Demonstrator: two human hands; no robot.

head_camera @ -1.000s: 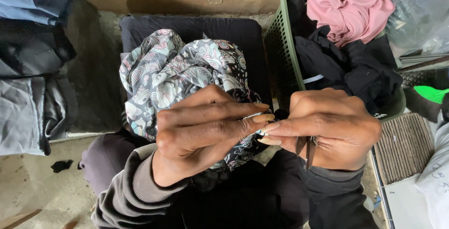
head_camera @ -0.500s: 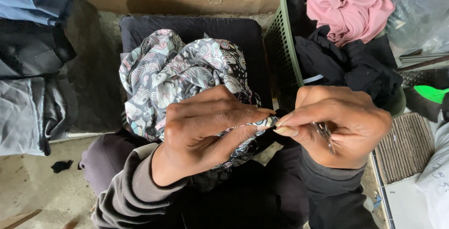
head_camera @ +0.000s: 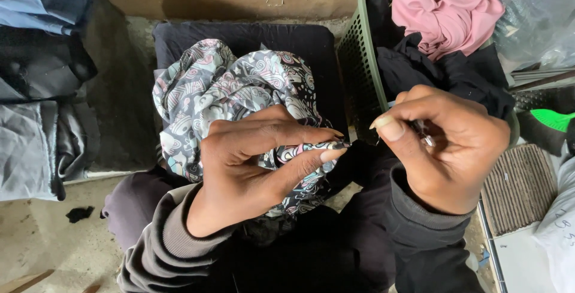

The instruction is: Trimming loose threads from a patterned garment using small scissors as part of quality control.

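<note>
Grey paisley-patterned crumpled cloth (head_camera: 239, 95), on the lap, is pinched at its edge by left hand (head_camera: 257, 167) fingers. Right hand (head_camera: 449, 143) fingers are closed around a small, mostly hidden metal tool (head_camera: 424, 134). Green plastic basket (head_camera: 362, 65) is cut off.

A single head-worn camera looks steeply down from close above the lap. The left hand (head_camera: 251, 173) and right hand (head_camera: 446, 146) fill the near centre; a green basket (head_camera: 362, 59) stands far right.

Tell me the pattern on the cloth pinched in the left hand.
The cloth has a grey, black and pink swirling print, clearest in the head view.
</note>
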